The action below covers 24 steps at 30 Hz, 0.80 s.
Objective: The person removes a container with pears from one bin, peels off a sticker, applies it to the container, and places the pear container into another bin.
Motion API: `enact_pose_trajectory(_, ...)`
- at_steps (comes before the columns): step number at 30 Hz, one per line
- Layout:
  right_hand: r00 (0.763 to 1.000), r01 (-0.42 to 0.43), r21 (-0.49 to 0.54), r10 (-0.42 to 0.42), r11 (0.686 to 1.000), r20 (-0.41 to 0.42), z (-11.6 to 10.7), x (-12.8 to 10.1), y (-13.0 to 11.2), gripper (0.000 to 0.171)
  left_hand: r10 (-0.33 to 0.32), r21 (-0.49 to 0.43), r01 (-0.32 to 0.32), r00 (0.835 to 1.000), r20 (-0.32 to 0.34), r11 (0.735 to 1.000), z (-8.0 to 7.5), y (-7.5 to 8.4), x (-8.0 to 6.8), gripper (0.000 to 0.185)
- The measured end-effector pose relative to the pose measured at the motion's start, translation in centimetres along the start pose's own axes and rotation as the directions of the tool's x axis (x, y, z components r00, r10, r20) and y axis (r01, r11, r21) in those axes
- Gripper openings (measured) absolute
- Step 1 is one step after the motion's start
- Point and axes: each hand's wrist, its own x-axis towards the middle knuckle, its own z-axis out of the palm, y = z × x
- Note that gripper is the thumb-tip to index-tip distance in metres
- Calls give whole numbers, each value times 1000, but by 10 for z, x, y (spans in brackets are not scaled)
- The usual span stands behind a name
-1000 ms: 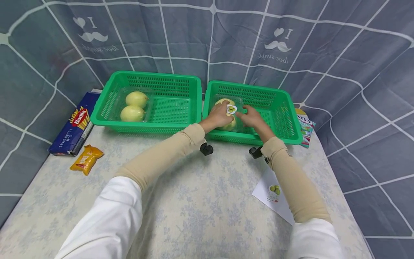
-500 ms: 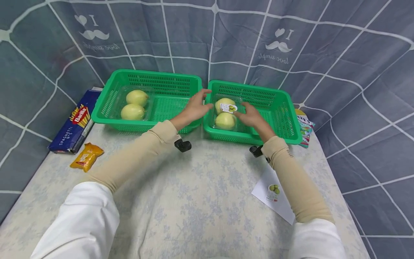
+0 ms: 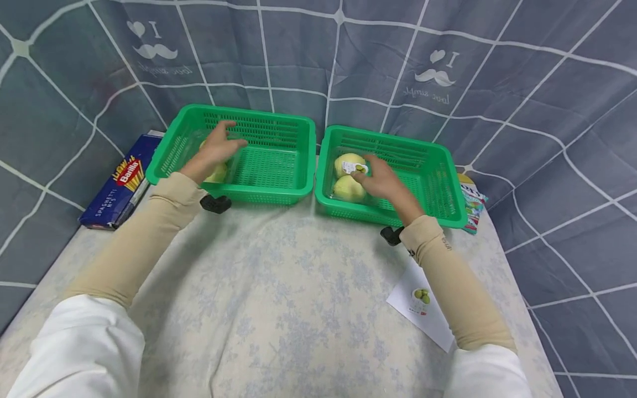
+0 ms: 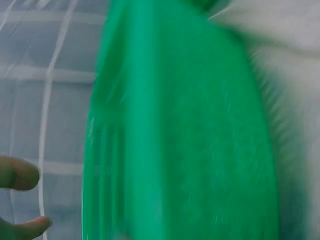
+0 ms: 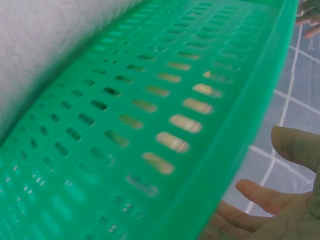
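In the head view my left hand [image 3: 214, 150] is over the left green basket [image 3: 249, 190], its thumb and index finger spread apart. Below it, partly hidden, are pale yellow melons [image 3: 217, 176] in a clear plastic container. My right hand [image 3: 380, 179] is over the right green basket [image 3: 423, 219], beside another clear container with two yellow melons [image 3: 348, 189]. Its thumb lies close to a white label [image 3: 352, 167] with a green fruit picture on that container; contact is unclear. The right wrist view shows spread fingers [image 5: 267, 195] beyond the basket's rim.
A blue Barilla spaghetti box [image 3: 116, 185] lies left of the left basket. A colourful packet [image 3: 473, 204] is by the right basket's right side. A white sheet of labels [image 3: 423, 307] lies near the right forearm. A grey curtain [image 3: 298, 55] hangs behind.
My left hand has left the label on the right container and moved left to above the left basket. My right hand has stayed near the right container. The orange packet is now hidden behind the left arm.
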Motion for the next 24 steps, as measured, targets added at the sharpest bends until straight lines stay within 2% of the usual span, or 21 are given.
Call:
enact_pose_trajectory(2,1000,27,-6,-27,1000,-4,2,-1,-4,70,-71,2,70,997,29,998,-21,-10,1,75)
enact_pose_trajectory(4,999,52,-17,-52,999,-10,4,-2,-7,70,-110,14,109,993,38,994,-37,-21,2,78)
enact_pose_trajectory(8,997,78,-37,-78,996,-11,7,-6,-16,69,-150,29,149,988,31,988,-55,-40,4,80)
enact_pose_trajectory(11,995,101,-47,-101,994,1,9,-9,-25,68,-175,42,173,984,43,984,-58,-50,4,79)
enact_pose_trajectory(15,991,133,-53,-132,990,14,12,-14,-37,68,-193,85,188,979,58,979,-54,-56,3,77)
enact_pose_trajectory(24,980,196,-48,-194,979,38,20,-16,-69,67,-175,89,174,985,6,981,-46,-50,9,77)
